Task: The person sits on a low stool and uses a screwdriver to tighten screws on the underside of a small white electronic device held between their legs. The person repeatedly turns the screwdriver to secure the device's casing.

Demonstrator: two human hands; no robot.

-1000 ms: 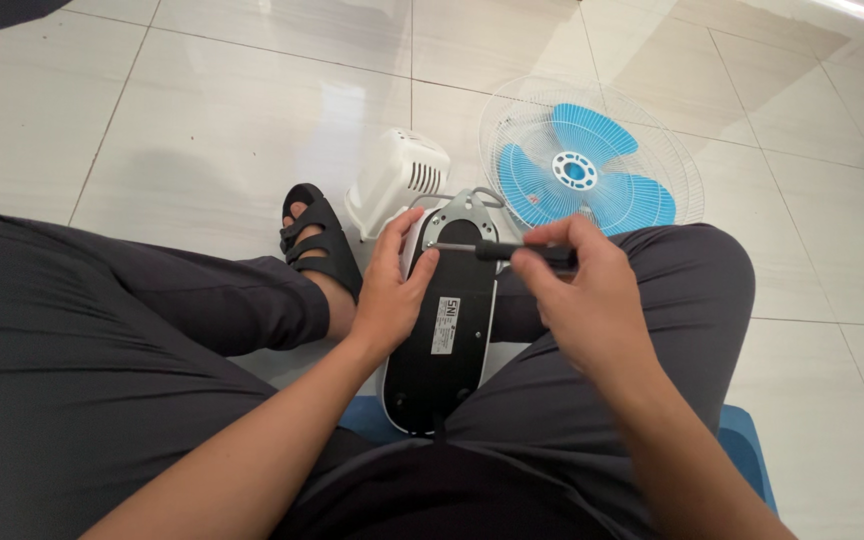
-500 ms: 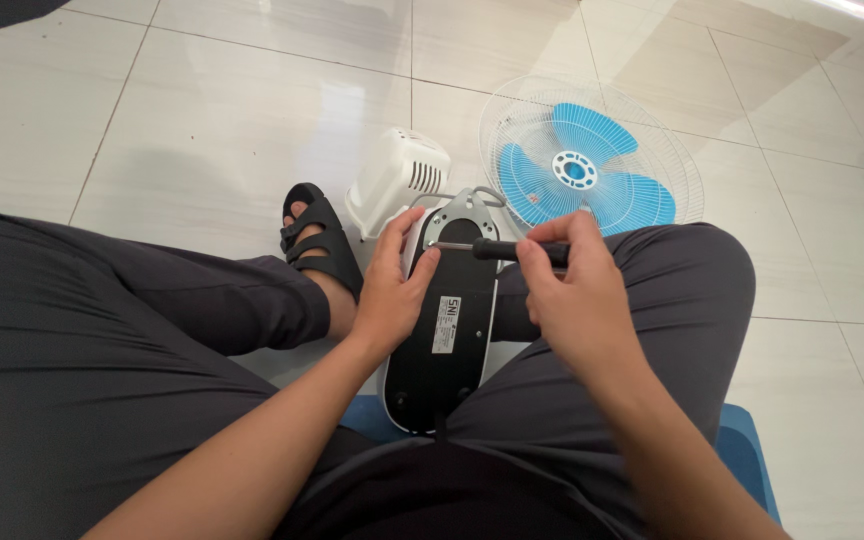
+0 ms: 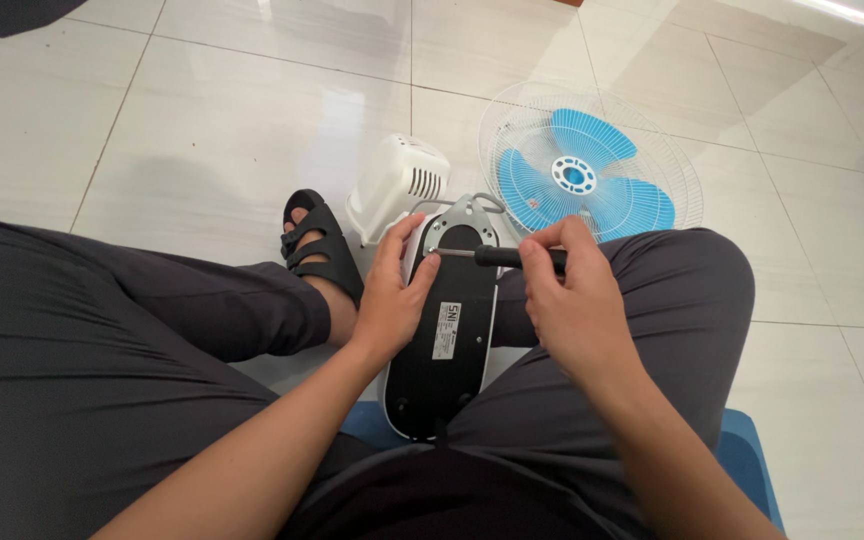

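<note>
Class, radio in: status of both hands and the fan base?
Left hand steadies fan base on lap. Right hand grips screwdriver, tip at base's upper end. Nothing blocking.

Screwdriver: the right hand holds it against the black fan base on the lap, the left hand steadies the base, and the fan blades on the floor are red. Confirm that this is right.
Not quite: the fan blades are blue, not red, as the head view shows. The rest stands: the right hand holds the screwdriver against the black fan base on the lap, and the left hand steadies the base.
</note>
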